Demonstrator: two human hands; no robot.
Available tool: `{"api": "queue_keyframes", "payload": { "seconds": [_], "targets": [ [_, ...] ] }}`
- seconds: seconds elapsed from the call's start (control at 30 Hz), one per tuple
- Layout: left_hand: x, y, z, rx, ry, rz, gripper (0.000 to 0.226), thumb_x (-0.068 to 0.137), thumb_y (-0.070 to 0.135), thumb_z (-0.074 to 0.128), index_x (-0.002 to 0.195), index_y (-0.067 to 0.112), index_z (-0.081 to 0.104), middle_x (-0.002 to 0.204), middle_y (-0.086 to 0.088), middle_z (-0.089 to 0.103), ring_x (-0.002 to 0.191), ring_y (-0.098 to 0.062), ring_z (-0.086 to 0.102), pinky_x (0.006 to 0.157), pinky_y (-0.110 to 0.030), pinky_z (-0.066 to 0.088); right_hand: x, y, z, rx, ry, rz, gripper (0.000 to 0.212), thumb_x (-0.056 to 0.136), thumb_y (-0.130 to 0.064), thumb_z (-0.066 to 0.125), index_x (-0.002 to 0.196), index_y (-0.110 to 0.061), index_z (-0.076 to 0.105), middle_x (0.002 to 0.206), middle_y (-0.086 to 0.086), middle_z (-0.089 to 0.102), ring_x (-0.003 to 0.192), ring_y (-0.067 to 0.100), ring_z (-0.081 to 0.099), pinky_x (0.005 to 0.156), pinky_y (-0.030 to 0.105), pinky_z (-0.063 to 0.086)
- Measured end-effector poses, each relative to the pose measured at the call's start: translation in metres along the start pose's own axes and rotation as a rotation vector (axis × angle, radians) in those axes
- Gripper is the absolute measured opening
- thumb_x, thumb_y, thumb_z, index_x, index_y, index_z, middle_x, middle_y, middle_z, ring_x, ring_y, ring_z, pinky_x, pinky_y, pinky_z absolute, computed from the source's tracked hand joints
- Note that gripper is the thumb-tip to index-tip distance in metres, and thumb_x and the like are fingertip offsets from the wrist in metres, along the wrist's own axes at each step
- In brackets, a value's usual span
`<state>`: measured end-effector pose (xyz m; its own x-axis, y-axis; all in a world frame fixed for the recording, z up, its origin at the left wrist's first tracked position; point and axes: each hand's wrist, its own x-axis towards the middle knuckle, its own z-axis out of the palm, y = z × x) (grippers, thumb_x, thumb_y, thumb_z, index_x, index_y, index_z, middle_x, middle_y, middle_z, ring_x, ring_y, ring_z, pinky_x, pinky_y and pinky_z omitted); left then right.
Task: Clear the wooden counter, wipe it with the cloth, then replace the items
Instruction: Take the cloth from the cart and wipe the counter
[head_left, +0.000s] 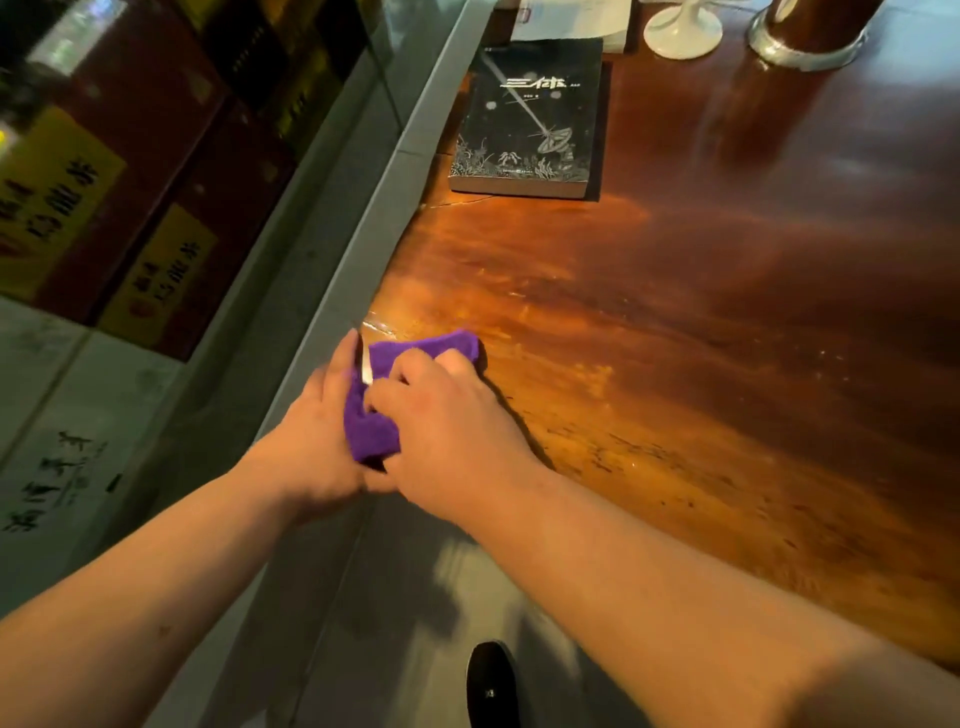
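Both hands are on the purple cloth (415, 358) at the counter's (727, 312) near left edge, right beside the grey ledge (332, 291). The left hand (311, 431) grips the cloth's near end, fingers curled round it; the right hand (447, 415) presses down on top, fingers folded over the fabric. The cloth runs lengthwise from the hands up and to the right, its far end poking out past the right knuckles onto the wood. Bare counter stretches ahead and to the right, so the right hand sits nearer the open wood and looks the likelier one to push the wipe out that way. Further up the same edge lies a dark book (524, 119), well apart from the cloth, with a white stand (683, 28) and a metal-based object (810, 41) beyond it.
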<state>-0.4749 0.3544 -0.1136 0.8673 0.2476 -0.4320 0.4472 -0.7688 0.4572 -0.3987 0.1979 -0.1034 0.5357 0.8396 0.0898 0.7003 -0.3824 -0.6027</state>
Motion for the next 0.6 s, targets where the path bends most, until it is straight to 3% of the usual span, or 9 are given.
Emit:
{"api": "queue_keyframes", "payload": {
  "seconds": [0.03, 0.1, 0.2, 0.33, 0.4, 0.5, 0.6],
  "targets": [
    [-0.001, 0.0, 0.0, -0.015, -0.004, -0.069, 0.166, 0.047, 0.056, 0.099, 0.164, 0.024, -0.014, 0.173, -0.01, 0.003, 0.156, -0.026, 0.012, 0.123, -0.034, 0.015, -0.013, 0.005, -0.003, 0.016, -0.036, 0.0, 0.041, 0.07, -0.029, 0.085, 0.108, -0.019, 0.072, 0.105, 0.007, 0.061, 0.091, 0.032, 0.049, 0.079, 0.042, 0.047],
    [-0.004, 0.004, 0.0, -0.061, 0.004, -0.151, 0.177, 0.033, 0.071, 0.096, 0.162, 0.032, -0.019, 0.171, -0.009, 0.01, 0.155, -0.027, 0.017, 0.123, -0.047, 0.023, -0.03, 0.025, -0.016, 0.007, -0.09, 0.016, 0.042, 0.071, -0.027, 0.081, 0.111, -0.022, 0.072, 0.108, 0.004, 0.059, 0.095, 0.032, 0.049, 0.082, 0.044, 0.05],
    [-0.005, 0.008, -0.005, -0.098, 0.001, -0.164, 0.178, 0.025, 0.088, 0.087, 0.16, 0.041, -0.02, 0.171, -0.001, 0.009, 0.155, -0.023, 0.014, 0.124, -0.056, 0.023, -0.02, 0.063, -0.033, -0.056, -0.039, 0.122, 0.044, 0.074, -0.022, 0.076, 0.117, -0.025, 0.07, 0.114, 0.004, 0.058, 0.1, 0.035, 0.05, 0.09, 0.047, 0.047],
    [-0.005, 0.004, -0.002, -0.1, 0.022, -0.153, 0.178, 0.026, 0.088, 0.088, 0.161, 0.041, -0.018, 0.172, 0.0, 0.011, 0.156, -0.023, 0.016, 0.124, -0.055, 0.023, 0.022, 0.063, -0.028, -0.087, 0.074, 0.195, 0.04, 0.082, -0.021, 0.074, 0.122, -0.025, 0.067, 0.116, 0.002, 0.055, 0.106, 0.035, 0.047, 0.085, 0.04, 0.043],
    [-0.004, 0.002, 0.0, -0.101, 0.031, -0.152, 0.179, 0.026, 0.087, 0.088, 0.161, 0.039, -0.018, 0.172, -0.001, 0.01, 0.156, -0.022, 0.014, 0.124, -0.054, 0.023, 0.024, 0.045, -0.015, -0.077, 0.077, 0.137, 0.043, 0.081, -0.02, 0.076, 0.122, -0.024, 0.067, 0.115, 0.003, 0.056, 0.102, 0.033, 0.046, 0.08, 0.04, 0.042],
    [-0.003, 0.001, 0.001, -0.088, 0.03, -0.161, 0.179, 0.025, 0.087, 0.088, 0.161, 0.039, -0.017, 0.173, -0.002, 0.01, 0.156, -0.023, 0.015, 0.123, -0.055, 0.025, -0.008, 0.033, -0.009, -0.033, -0.022, 0.013, 0.043, 0.072, -0.024, 0.077, 0.115, -0.025, 0.07, 0.108, 0.002, 0.058, 0.094, 0.029, 0.046, 0.08, 0.041, 0.046],
    [-0.003, 0.0, 0.001, -0.097, 0.03, -0.174, 0.178, 0.023, 0.088, 0.088, 0.16, 0.042, -0.017, 0.171, -0.001, 0.013, 0.156, -0.026, 0.017, 0.122, -0.059, 0.025, -0.033, 0.052, -0.03, -0.047, -0.167, -0.008, 0.043, 0.07, -0.028, 0.068, 0.113, -0.027, 0.072, 0.111, 0.001, 0.061, 0.101, 0.032, 0.054, 0.088, 0.046, 0.046]
  ]
}}
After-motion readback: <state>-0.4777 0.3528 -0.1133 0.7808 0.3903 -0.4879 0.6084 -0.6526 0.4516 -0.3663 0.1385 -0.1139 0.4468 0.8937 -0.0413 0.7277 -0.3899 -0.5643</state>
